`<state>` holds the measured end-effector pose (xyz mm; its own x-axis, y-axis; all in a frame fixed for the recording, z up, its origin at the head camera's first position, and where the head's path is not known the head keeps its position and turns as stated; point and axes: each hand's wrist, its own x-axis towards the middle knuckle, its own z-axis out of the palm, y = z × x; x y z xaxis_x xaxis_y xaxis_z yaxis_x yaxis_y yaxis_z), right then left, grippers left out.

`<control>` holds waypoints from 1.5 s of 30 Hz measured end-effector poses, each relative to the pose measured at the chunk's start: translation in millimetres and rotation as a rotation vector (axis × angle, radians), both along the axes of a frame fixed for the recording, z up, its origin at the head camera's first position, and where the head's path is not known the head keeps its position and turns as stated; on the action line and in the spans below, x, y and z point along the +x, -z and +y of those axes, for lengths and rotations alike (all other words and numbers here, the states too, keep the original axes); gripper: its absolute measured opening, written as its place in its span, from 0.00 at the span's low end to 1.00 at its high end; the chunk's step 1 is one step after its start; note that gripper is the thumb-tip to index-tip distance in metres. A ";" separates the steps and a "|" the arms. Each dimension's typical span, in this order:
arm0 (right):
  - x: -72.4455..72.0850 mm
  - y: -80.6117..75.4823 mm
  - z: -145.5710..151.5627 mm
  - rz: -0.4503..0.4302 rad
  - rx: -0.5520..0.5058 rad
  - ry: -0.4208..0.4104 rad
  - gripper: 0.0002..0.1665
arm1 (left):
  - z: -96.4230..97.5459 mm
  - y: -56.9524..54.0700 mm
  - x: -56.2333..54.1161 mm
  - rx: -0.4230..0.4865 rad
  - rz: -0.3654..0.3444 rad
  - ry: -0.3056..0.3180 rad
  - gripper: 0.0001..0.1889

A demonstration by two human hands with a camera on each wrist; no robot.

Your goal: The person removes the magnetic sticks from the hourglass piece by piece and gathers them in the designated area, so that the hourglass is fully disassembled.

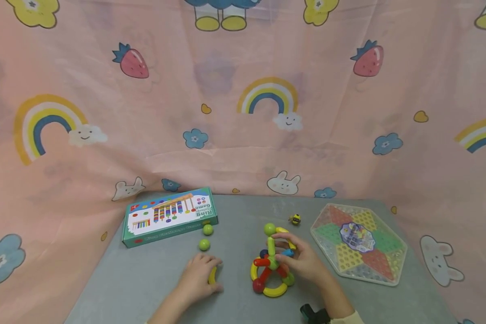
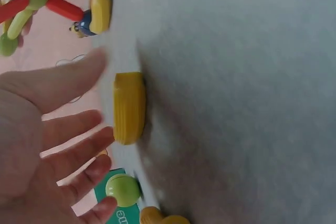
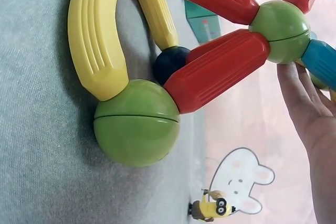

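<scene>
A person's hands work at a gray table (image 1: pixel 146 274), before a pink cloth (image 1: pixel 243 153) printed with rainbows, strawberries and rabbits. The right hand (image 1: pixel 301 261) grips the model (image 1: pixel 273 263), a frame of colored rods and balls standing near the middle of the table. Thumb and fingers bend about its upper part beside the blue rod (image 3: pixel 321 64), one finger against the green hub (image 3: pixel 280 32); part of the grip is hidden from where I stand. Yellow arcs (image 1: pixel 275 291) curve along the base among a red ball (image 1: pixel 258 285), a navy ball (image 3: pixel 170 64) and a green ball (image 3: pixel 136 124), with red rods (image 3: pixel 220 69) slanting up to the hub. Above the hub rises a green rod (image 1: pixel 271 245), with a lime ball (image 1: pixel 269 229) at the very top.

Well apart from the model, the left hand (image 1: pixel 198 276) reaches low over the table, fingers spread and thumb held away from them, around a loose yellow piece (image 2: pixel 129 108). The fingertips are just beside the piece; I cannot tell whether any touches it. Beyond that hand lie two loose balls (image 1: pixel 204 245), one close beside the Ring Game box (image 1: pixel 170 216). A small yellow figure (image 1: pixel 295 219) stands behind the model, and a six-sided game board (image 1: pixel 358 243) lies flat to the person's right.
</scene>
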<state>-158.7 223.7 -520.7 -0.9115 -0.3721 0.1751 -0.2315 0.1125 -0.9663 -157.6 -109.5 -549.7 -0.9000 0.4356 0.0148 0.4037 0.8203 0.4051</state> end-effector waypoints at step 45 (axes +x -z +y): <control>0.8 -3.8 0.7 0.015 0.042 -0.002 0.24 | 8.3 -11.3 -79.7 0.127 -0.073 -0.289 0.31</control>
